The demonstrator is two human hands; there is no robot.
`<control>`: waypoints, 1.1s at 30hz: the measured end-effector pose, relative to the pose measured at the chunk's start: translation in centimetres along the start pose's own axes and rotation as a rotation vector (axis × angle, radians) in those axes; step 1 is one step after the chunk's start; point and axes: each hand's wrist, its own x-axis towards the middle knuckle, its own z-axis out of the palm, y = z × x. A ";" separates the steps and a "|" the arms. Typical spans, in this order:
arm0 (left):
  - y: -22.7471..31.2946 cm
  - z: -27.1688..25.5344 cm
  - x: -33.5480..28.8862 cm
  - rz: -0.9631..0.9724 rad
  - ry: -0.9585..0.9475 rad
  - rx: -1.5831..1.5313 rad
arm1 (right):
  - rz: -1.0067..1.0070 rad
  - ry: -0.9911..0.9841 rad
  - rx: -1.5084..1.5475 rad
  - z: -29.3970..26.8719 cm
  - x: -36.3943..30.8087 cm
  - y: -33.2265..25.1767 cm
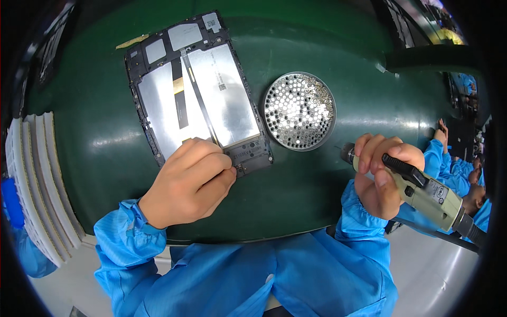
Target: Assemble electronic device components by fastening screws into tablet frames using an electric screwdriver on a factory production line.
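An opened tablet chassis (232, 95) with silver metal plates and a black frame lies tilted on the green table. My left hand (193, 182) rests over its near edge, fingers curled and pinched together at the lower corner; what they hold, if anything, is hidden. To the right, my right hand (388, 169) is wrapped round a pale green electric screwdriver (435, 198) with a black lever. Its tip points left, above the table and apart from the chassis. Between them sits a round metal screw tray (285, 113) full of holes, with many small screws gathered at its upper right.
Stacked white foam-like trays (39, 179) stand at the left edge. A thin yellowish strip (132, 42) lies beyond the chassis. A dark bar (433, 58) crosses the far right. Other people in blue sleeves (449, 169) sit at the right. The screwdriver's cable (472, 230) runs off right.
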 end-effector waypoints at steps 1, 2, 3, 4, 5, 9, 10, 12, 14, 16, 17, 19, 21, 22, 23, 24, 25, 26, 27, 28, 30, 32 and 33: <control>0.0 -0.1 0.1 -0.008 -0.003 -0.013 | -0.001 -0.017 -0.012 -0.2 0.0 0.0; 0.0 -0.2 0.1 -0.018 -0.006 -0.024 | -0.003 -0.006 -0.007 -0.4 -0.1 0.1; 0.2 -0.3 0.2 -0.014 -0.016 -0.021 | -0.011 -0.021 -0.005 -0.5 -0.1 0.2; 0.5 -0.2 0.4 -0.035 -0.012 -0.012 | -0.020 -0.037 -0.003 -0.6 -0.1 0.2; 0.7 -0.2 0.5 -0.055 -0.005 -0.005 | -0.022 -0.031 -0.001 -0.6 -0.2 0.3; 0.4 -0.1 0.2 -0.011 -0.046 0.034 | -0.023 -0.020 -0.003 -0.6 -0.3 0.5; 0.2 0.0 0.0 0.013 -0.042 0.031 | -0.030 -0.025 -0.006 -0.6 -0.3 0.5; 0.0 0.0 -0.1 0.036 -0.038 0.032 | -0.032 -0.027 -0.005 -0.6 -0.3 0.6; -0.1 0.0 -0.4 0.025 -0.013 -0.042 | -0.033 -0.030 -0.003 -0.6 -0.4 0.6; -0.2 -0.1 -0.2 0.001 -0.012 -0.070 | -0.040 -0.026 -0.005 -0.5 -0.5 0.8; -0.2 -0.2 0.0 -0.022 -0.008 -0.100 | -0.041 -0.025 -0.003 -0.5 -0.4 0.8; 0.1 -0.3 0.0 -0.047 -0.017 -0.092 | -0.038 -0.024 0.007 -0.5 -0.4 0.8; 0.5 -0.1 -0.1 -0.071 -0.026 -0.084 | -0.035 -0.011 0.006 -0.5 -0.5 0.8; 0.6 0.1 -0.2 -0.066 -0.007 -0.016 | -0.030 0.001 0.003 -0.5 -0.5 0.8; 0.9 0.2 -0.4 -0.062 0.010 0.051 | -0.030 0.003 0.003 -0.5 -0.5 0.8; 1.0 0.3 -0.8 -0.061 0.008 0.051 | -0.033 0.001 0.000 -0.5 -0.4 0.9; 1.0 0.4 -1.2 -0.060 0.010 0.089 | -0.038 0.000 -0.002 -0.5 -0.3 0.9; 1.1 0.5 -1.5 -0.061 0.014 0.127 | -0.037 0.000 -0.002 -0.6 -0.3 1.0; 1.1 0.4 -1.5 -0.061 0.014 0.128 | -0.039 0.004 -0.006 -0.6 -0.2 1.0; 1.2 0.1 -1.2 -0.087 -0.011 0.179 | -0.042 0.009 -0.009 -0.7 0.0 1.1; 1.8 -0.2 -1.3 -0.119 -0.036 0.243 | -0.036 0.024 0.007 -0.6 0.0 0.9; 2.2 -0.3 -1.4 -0.150 -0.061 0.316 | -0.048 0.043 0.019 -0.8 0.0 0.7; 2.4 -0.6 -1.3 -0.198 -0.084 0.320 | -0.046 0.055 -0.003 -1.0 0.0 0.9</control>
